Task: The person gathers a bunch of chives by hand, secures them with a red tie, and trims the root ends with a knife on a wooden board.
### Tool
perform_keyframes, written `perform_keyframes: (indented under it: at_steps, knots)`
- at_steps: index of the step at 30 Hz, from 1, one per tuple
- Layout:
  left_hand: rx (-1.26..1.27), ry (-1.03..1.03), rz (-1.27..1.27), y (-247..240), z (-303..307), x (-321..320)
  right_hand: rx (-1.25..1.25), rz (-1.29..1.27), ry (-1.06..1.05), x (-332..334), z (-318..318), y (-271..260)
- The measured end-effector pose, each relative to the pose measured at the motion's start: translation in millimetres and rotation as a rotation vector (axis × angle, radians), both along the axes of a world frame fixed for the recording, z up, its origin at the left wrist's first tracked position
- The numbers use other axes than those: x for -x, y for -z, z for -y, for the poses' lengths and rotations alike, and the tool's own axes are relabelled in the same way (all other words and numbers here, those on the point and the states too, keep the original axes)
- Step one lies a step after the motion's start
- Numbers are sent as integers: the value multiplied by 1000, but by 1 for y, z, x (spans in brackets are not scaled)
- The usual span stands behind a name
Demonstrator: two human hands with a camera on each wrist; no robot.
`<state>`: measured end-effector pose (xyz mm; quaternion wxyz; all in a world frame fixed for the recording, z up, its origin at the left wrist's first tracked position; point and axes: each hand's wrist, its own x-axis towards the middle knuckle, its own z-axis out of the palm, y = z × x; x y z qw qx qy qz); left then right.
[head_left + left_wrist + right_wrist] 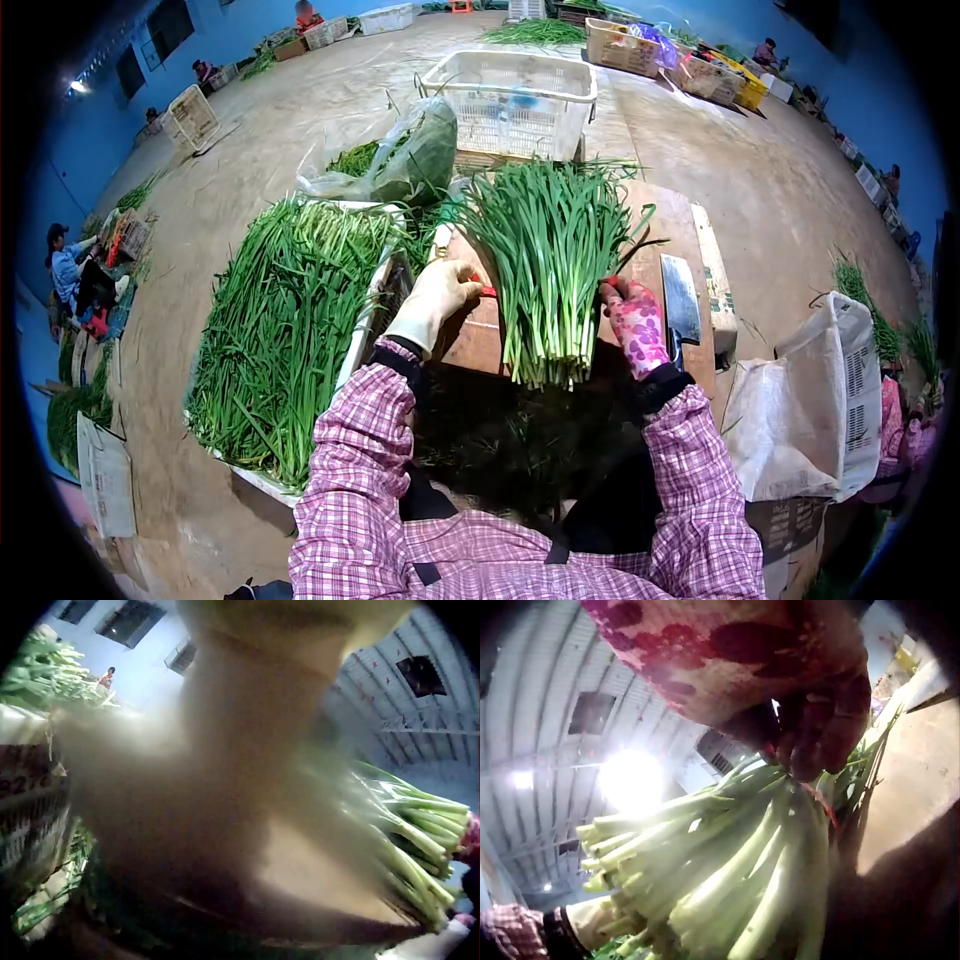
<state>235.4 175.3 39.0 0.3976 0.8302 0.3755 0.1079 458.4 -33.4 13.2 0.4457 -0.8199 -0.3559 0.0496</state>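
Note:
A thick bundle of garlic chives [550, 250] lies on the wooden board [470, 345], its pale cut ends towards me and overhanging the near edge. My left hand [432, 305], in a cream glove, pinches one end of a red tie [488, 292] at the bundle's left side. On the right side, my right hand [636, 322], in a pink patterned glove with bare fingertips, pinches the tie's other end. A strip of red tie [826, 806] shows beside the stems in the right wrist view; the stretch under the bundle is hidden. A cleaver [681, 300] rests to the right.
A crate heaped with loose chives [290, 330] stands left of the board, a plastic bag of greens [415, 150] behind it. Beyond the board is a white basket [515, 110]. A lined crate [800, 410] sits at the right. Other people work along the walls.

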Motion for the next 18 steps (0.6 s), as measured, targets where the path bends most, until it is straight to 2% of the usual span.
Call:
perform_keyframes:
  at_steps: [1,3,4,7,11,13,15,17,18]
  knots:
    - [112,-3,87,3,0,2,8,-225,-6,-7,11,-5]
    - [338,-8,262,7,2,5,-141,-449,-1,-4,16,-9]
    - [163,65,272,17,-7,4,-124,-495,2,-8,17,-9]
    - [249,134,449,15,-1,2,-141,-523,0,-13,18,-5]
    - [184,201,340,-20,27,-20,-187,-590,-39,-22,14,0]
    - [283,301,453,-12,32,-40,-71,-497,-58,-18,9,-14]
    - [346,275,452,-12,46,-54,22,-301,-82,-11,7,-31]
    - [516,219,375,-26,65,-59,179,-39,-94,-7,2,-52]
    - [481,245,442,-22,70,-63,193,-20,-112,-10,0,-54]
